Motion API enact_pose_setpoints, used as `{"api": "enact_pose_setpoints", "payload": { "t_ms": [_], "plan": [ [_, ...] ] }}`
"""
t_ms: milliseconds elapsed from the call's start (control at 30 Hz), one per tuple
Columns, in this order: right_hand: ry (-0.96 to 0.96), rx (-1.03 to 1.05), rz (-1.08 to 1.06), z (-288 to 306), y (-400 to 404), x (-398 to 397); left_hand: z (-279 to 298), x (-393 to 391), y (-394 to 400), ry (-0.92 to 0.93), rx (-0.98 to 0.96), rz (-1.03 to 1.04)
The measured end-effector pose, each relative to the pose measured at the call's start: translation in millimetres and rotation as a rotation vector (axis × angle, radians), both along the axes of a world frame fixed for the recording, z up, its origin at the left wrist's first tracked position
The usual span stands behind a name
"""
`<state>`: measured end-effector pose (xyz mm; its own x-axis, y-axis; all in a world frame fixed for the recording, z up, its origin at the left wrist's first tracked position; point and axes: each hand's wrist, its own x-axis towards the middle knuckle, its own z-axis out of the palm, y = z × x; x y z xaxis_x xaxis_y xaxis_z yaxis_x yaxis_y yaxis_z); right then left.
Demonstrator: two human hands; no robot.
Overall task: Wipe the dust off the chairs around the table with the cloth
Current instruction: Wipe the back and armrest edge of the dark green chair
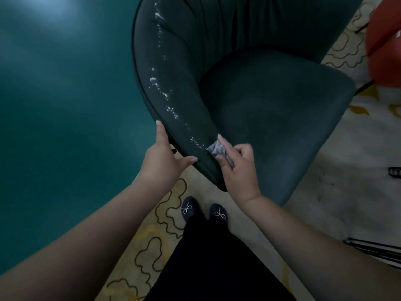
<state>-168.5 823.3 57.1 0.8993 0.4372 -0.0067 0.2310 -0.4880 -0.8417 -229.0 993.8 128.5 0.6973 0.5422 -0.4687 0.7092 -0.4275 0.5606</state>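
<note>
Head view. The dark green upholstered armchair [271, 109] filled the centre and upper right of the frame. A broken line of white dust [161, 90] ran along its curved arm from the top centre down to lower centre.

The right hand [238, 168] pinched a small bunched grey cloth [218, 149] between thumb and forefinger, pressed to the arm at the lower end of the dust line. The left hand [162, 157] steadied the arm's outer edge just beside it, forefinger extended along the rim and thumb resting on the arm's top; nothing was grasped.

Risks, as judged:
- The cloth was bunched small, so a stroke could miss flecks beside its path.
- A fast stroke could scatter dust onto the seat or the patterned carpet [165, 231] instead of lifting it.
- The pinch looked light; drag from the upholstery could pull the cloth free.
- If the left hand let go, the chair might turn under pressure.
</note>
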Motion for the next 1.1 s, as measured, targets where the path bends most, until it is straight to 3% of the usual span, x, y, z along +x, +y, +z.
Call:
{"api": "enact_pose_setpoints", "payload": {
  "t_ms": [67,233,367,500,633,900,1100],
  "plan": [
    [0.046,0.030,-0.010,0,-3,4,1,1,2,-0.013,-0.027,0.008],
    [-0.155,0.001,0.168,5,-13,-8,3,5,7,-0.017,-0.088,0.064],
    [-0.106,0.024,0.082,14,15,21,2,8,6,-0.002,-0.121,0.088],
    [-0.189,0.006,0.305,20,29,26,1,7,8,0.007,-0.122,0.073],
    [-0.123,-0.033,0.305,20,44,43,-1,6,12,-0.017,-0.165,0.085],
    [-0.177,0.013,0.395,14,21,29,-5,5,26,-0.107,-0.330,0.127],
    [-0.108,-0.016,0.378,17,48,49,-6,8,37,-0.191,-0.333,0.187]
  ]
}}
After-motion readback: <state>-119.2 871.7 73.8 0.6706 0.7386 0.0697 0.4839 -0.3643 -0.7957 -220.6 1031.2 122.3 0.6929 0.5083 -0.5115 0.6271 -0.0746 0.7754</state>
